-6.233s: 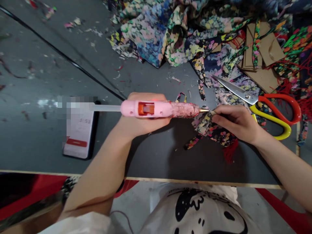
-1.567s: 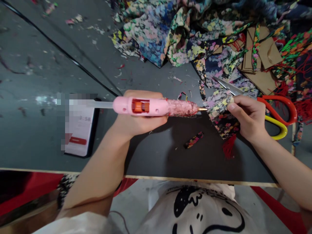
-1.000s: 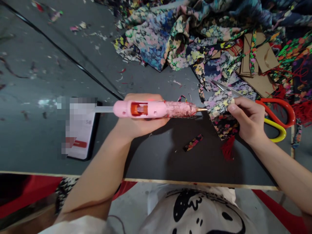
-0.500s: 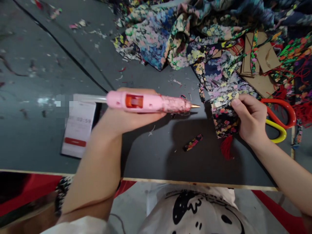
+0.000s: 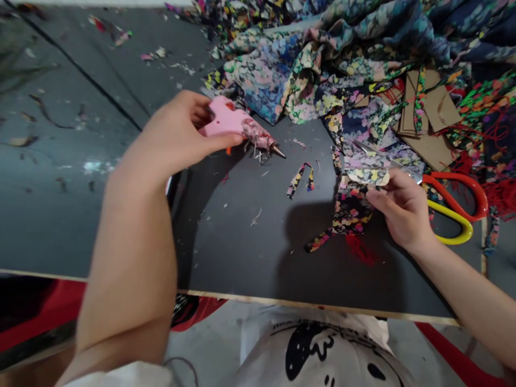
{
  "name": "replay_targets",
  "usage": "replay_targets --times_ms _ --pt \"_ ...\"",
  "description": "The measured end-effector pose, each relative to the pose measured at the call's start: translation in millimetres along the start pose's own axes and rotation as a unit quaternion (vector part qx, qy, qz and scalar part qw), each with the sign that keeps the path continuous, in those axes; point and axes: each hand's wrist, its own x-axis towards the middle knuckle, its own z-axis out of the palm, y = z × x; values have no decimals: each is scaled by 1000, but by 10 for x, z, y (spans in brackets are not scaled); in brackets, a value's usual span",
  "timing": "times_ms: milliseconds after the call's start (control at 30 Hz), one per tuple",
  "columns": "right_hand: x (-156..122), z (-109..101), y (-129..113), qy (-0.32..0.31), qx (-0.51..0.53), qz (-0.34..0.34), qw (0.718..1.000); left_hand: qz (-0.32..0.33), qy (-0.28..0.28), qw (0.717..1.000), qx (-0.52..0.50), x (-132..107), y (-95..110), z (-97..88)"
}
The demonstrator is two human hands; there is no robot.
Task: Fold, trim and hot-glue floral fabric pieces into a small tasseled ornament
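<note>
My left hand (image 5: 181, 129) is closed around a pink glue gun (image 5: 226, 118), thumb along its near side. The gun's metal tip points right and down, and a wire stand shows under its stringy, glue-smeared front. At the right, my right hand (image 5: 407, 209) pinches the edge of a small dark floral fabric piece (image 5: 352, 207) between thumb and fingers. Its upper part is a folded, paler flap. From the lower edge hangs a red tassel (image 5: 360, 248), blurred. Scissors (image 5: 455, 185) with orange and yellow handles lie beside and partly behind my right hand.
A large heap of floral cloth (image 5: 258, 80) covers the back of the table. Brown cardboard pieces (image 5: 441, 97) lie at the right. Narrow floral strips (image 5: 297, 180) and thread scraps are scattered on the dark tabletop (image 5: 242, 242). A black cord (image 5: 80, 70) crosses the left.
My left hand has moved left and back with the glue gun, which now tilts tip-down. My right hand has shifted slightly left and down with the fabric piece.
</note>
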Motion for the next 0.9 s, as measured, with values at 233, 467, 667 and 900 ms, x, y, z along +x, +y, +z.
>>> replay_targets --times_ms 233,467,667,900 --pt "-36 94 -98 -17 40 7 999 160 152 974 -50 -478 337 34" --pt "-158 176 -181 -75 55 53 994 148 -246 853 -437 -1178 927 458" --pt "-218 182 -138 -110 47 75 990 108 -217 831 -501 -1234 928 636" --pt "-220 165 -149 -109 52 99 988 93 -222 822 -516 -1259 905 683"
